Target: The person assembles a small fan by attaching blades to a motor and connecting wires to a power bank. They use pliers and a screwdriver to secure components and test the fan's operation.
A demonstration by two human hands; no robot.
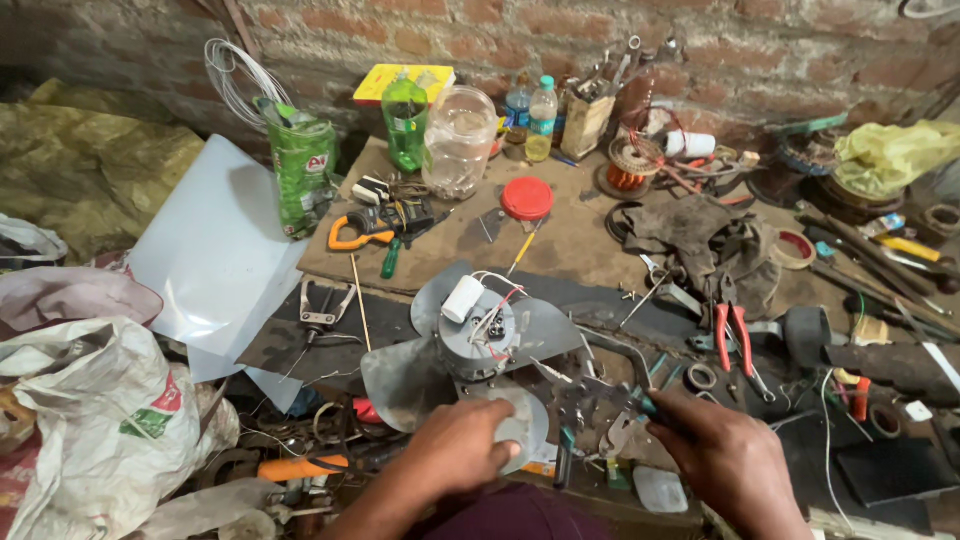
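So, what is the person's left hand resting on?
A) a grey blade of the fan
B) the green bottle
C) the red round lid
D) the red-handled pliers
A: the left hand lies on the near grey blade of the fan, far from the other things.

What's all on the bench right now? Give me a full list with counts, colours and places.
fan motor with blades: one, grey metal, centre
capacitor: one, white, on the motor
jar lid: one, red, behind the fan
clear plastic jar: one, back centre
green bottles: two, back left, one cut open
pliers: one, red handles, right
copper wire spool: one, back right
rag: one, dark grey, right
white sheet: one, left
plastic sack: one, white, lower left
left hand: gripping the near fan blade
right hand: closed on a dark-handled tool
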